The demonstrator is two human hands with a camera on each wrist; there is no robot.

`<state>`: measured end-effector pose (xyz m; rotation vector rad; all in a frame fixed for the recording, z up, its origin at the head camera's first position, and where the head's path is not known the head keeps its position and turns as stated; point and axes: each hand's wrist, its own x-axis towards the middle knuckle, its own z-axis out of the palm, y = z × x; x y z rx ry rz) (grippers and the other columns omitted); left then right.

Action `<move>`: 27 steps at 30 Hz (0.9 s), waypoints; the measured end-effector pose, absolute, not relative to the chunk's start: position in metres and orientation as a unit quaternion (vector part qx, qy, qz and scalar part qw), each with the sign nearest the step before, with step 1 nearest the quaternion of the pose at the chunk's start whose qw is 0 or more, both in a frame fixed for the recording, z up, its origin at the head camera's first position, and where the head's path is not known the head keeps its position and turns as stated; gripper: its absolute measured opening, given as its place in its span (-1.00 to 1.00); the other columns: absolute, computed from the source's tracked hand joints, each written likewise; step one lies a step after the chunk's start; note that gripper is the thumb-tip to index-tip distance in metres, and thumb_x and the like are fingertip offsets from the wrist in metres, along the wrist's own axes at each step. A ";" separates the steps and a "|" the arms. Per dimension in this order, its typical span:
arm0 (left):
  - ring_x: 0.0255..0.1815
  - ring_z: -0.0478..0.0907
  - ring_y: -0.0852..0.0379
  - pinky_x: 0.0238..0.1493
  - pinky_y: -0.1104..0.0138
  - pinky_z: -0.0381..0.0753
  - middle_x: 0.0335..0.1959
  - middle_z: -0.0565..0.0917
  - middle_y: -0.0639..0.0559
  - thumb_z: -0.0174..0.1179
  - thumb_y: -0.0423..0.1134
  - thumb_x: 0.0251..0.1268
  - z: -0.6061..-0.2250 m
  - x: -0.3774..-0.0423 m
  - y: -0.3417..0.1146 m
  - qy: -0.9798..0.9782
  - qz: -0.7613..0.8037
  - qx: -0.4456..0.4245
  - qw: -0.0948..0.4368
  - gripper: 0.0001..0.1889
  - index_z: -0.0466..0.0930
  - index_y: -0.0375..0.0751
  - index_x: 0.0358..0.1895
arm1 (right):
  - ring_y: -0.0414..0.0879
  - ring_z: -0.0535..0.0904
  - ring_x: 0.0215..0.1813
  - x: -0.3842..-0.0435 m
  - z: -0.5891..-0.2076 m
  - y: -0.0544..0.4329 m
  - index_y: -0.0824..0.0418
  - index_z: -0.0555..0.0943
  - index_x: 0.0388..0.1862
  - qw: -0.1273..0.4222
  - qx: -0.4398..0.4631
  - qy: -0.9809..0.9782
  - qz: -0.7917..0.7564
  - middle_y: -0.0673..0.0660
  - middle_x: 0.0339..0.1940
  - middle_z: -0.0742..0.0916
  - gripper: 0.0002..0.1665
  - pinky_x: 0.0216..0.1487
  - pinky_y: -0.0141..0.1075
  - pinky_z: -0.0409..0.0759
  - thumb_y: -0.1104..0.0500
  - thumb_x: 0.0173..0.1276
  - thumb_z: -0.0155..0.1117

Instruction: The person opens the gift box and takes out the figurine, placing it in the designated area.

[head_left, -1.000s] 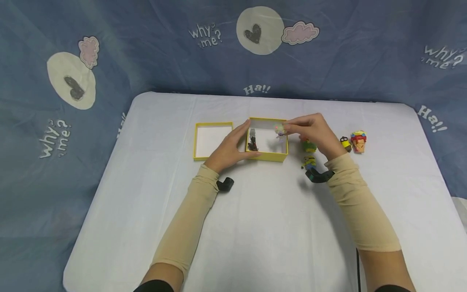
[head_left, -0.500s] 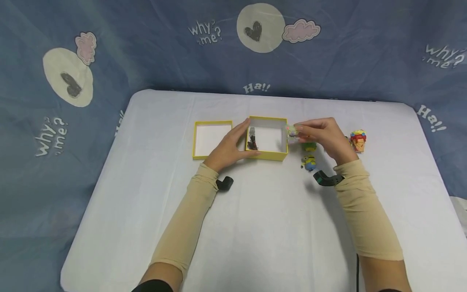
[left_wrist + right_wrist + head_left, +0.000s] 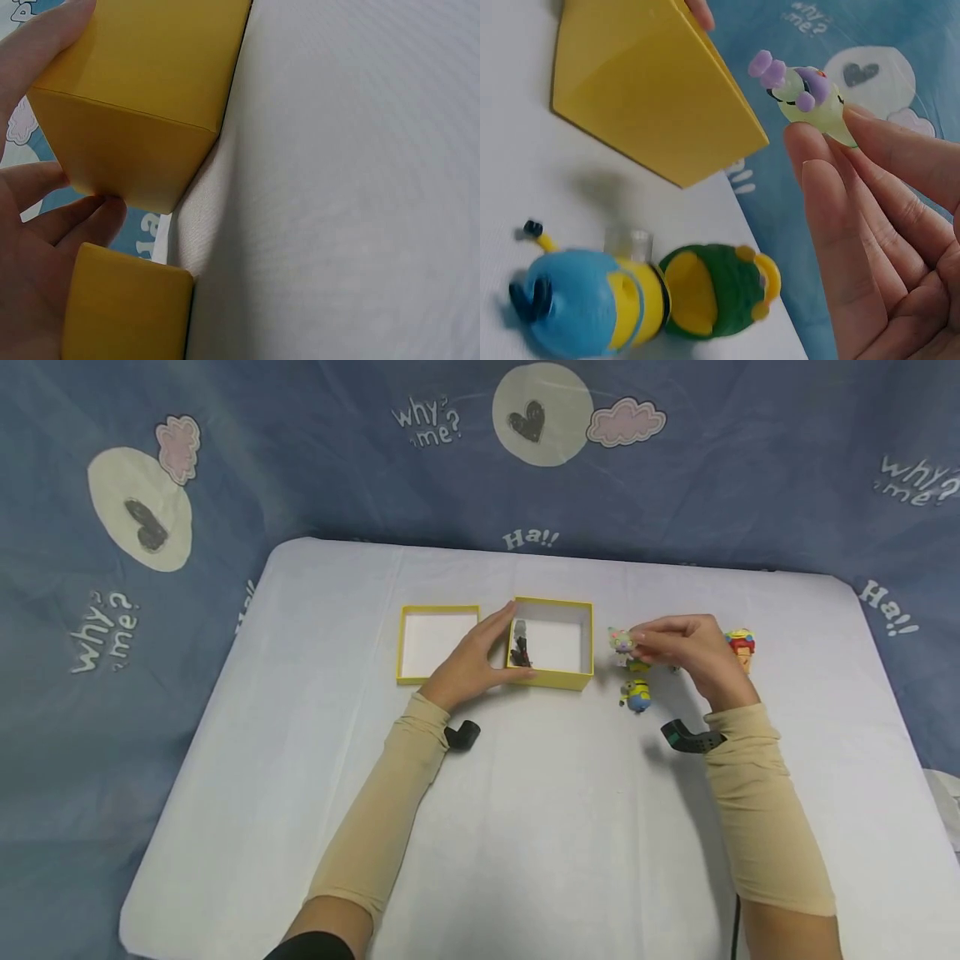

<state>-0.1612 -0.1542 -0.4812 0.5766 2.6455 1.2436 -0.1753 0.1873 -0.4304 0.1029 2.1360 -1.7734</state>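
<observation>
My right hand (image 3: pixel 697 653) pinches a small pale green and purple toy figurine (image 3: pixel 810 90) between thumb and fingers, raised to the right of the yellow box (image 3: pixel 553 680). My left hand (image 3: pixel 474 662) grips the box at its left end, with the thumb on the front wall and the fingers round the back. Inside the box, by its left wall, is a dark figurine (image 3: pixel 520 647) with a grey top. Below the right hand are a blue-and-yellow toy figure (image 3: pixel 585 304) and a green-and-yellow toy figure (image 3: pixel 712 291), close together on the table.
The shallow yellow-edged lid (image 3: pixel 437 681), white inside, lies left of the box. A red, yellow and blue toy figure (image 3: pixel 741 647) stands right of my right hand, partly covered by it. White cloth covers the table (image 3: pixel 525 827); a printed blue curtain (image 3: pixel 337 468) hangs behind.
My right hand has carried the pale figurine from over the box's right side out to the right, above the other toys. The left hand keeps its place on the box.
</observation>
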 end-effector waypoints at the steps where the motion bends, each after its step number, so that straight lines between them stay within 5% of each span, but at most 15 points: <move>1: 0.75 -0.04 0.06 0.75 0.15 0.02 0.73 -0.02 0.20 0.49 0.22 0.16 -0.481 -0.161 -0.154 0.885 0.415 0.193 0.081 0.16 -0.11 0.18 0.71 | -0.21 0.82 -0.24 -0.174 -0.431 0.189 0.17 0.84 -0.08 0.180 0.037 0.757 -0.627 -0.05 -0.25 0.87 -0.72 -0.09 -0.37 0.81 0.06 0.31 0.54; 14: 0.74 -0.02 0.05 0.75 0.16 0.02 0.73 -0.01 0.19 0.48 0.23 0.15 -0.483 -0.162 -0.154 0.884 0.417 0.195 0.078 0.16 -0.11 0.21 0.70 | -0.21 0.81 -0.29 -0.159 -0.438 0.219 0.14 0.86 -0.18 0.163 0.056 0.720 -0.672 -0.05 -0.23 0.86 -0.89 -0.12 -0.37 0.81 0.22 0.34 0.50; 27: 0.74 -0.02 0.04 0.75 0.14 0.02 0.73 0.00 0.17 0.49 0.22 0.15 -0.483 -0.163 -0.154 0.885 0.416 0.195 0.075 0.16 -0.09 0.18 0.71 | -0.22 0.82 -0.32 -0.146 -0.452 0.245 0.14 0.86 -0.20 0.185 0.056 0.693 -0.695 -0.08 -0.25 0.86 -0.85 -0.19 -0.42 0.81 0.33 0.38 0.42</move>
